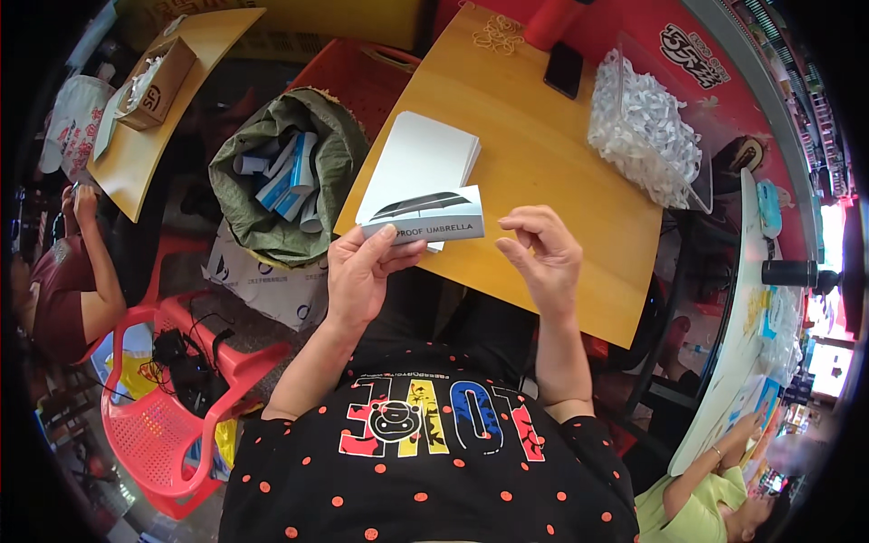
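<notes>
My left hand (360,271) grips an umbrella box (433,217) by its left end, thumb on the near side. The box is pale, with a dark umbrella pictured on top and a grey printed side. It is held over the near edge of a stack of white flat sheets or unfolded boxes (421,149) on the wooden table. To the right of the box, apart from it, my right hand (548,253) is raised with thumb and fingers curved and a gap between them. Nothing shows in that hand.
A clear bin (644,136) full of white plastic pieces stands at the table's (516,127) right. A phone (564,71) and rubber bands (498,34) lie at the back. Left, an open green sack (231,204) holds boxes; a red chair (167,416) stands nearer. Other people sit left and right.
</notes>
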`<move>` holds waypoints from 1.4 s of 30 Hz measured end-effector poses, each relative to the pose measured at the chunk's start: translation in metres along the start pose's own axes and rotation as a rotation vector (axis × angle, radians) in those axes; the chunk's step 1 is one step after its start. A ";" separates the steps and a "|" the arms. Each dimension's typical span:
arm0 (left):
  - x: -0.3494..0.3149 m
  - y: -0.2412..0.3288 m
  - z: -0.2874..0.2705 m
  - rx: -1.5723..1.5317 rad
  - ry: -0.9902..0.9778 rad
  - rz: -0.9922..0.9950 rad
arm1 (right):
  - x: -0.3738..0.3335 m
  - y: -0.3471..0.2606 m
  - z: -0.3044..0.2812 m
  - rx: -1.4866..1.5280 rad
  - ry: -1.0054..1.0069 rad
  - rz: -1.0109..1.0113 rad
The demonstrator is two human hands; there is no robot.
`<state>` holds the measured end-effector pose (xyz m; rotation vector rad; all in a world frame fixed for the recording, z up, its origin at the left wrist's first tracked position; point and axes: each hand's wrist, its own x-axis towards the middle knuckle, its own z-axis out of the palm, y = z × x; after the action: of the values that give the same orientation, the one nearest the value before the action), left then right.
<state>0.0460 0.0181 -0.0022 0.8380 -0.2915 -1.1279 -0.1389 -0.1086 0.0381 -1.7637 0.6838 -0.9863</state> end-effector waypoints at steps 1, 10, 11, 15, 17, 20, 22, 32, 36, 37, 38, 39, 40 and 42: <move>-0.002 0.000 0.003 0.014 -0.004 0.002 | -0.005 0.002 0.007 0.006 0.026 -0.007; -0.012 -0.005 0.007 0.103 -0.044 0.025 | -0.022 0.006 0.020 0.150 0.112 0.180; -0.012 -0.005 0.007 0.104 -0.048 0.026 | -0.022 0.006 0.021 0.186 0.122 0.229; -0.013 -0.006 0.007 0.146 -0.053 0.051 | -0.023 0.011 0.024 0.333 0.166 0.341; -0.013 -0.009 0.007 0.163 -0.042 0.065 | -0.024 0.024 0.023 0.469 0.146 0.382; -0.011 -0.013 0.003 0.204 -0.030 0.095 | -0.025 0.036 0.019 0.698 0.076 0.485; -0.009 -0.013 0.001 0.232 -0.029 0.103 | -0.022 0.024 0.022 0.750 0.072 0.555; -0.012 -0.018 0.012 0.321 -0.056 0.072 | -0.026 0.020 0.046 0.718 0.060 0.555; -0.008 -0.022 0.019 0.341 -0.001 0.041 | -0.028 0.026 0.049 0.712 0.112 0.521; -0.007 -0.023 0.020 0.365 0.023 0.032 | -0.029 0.026 0.049 0.708 0.121 0.518; -0.006 -0.025 0.021 0.414 0.048 0.030 | -0.029 0.027 0.049 0.701 0.125 0.516; -0.005 -0.026 0.023 0.463 0.075 0.027 | -0.030 0.028 0.050 0.695 0.128 0.516; -0.004 -0.028 0.024 0.512 0.102 0.025 | -0.031 0.030 0.050 0.688 0.130 0.516; -0.001 -0.029 0.028 0.496 0.104 0.038 | -0.033 0.032 0.050 0.698 0.142 0.499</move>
<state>0.0096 0.0019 -0.0044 1.3183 -0.5099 -0.9846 -0.1133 -0.0705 -0.0119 -0.8647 0.7087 -0.8593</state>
